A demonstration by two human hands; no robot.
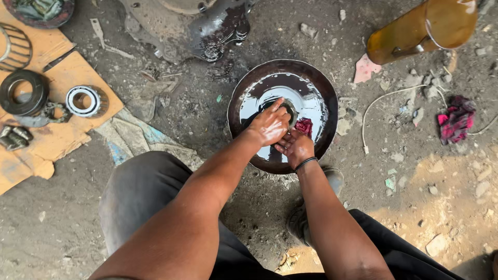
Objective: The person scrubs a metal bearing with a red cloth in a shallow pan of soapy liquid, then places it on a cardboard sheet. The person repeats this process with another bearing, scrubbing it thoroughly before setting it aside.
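At frame centre, the right hand point(295, 148) pinches a red rag point(304, 126) over the dark oily pan point(244, 98), touching the left hand point(270, 126), whose fingers lie flat on a ring-shaped part point(286, 109). Farther left, a bearing point(83, 100) rests on cardboard point(57, 140).

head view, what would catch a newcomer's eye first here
Both hands, left and right, meet in a round pan of shiny dark liquid at centre, working a ring-shaped part beside a red rag. On cardboard at left lies a bright bearing.
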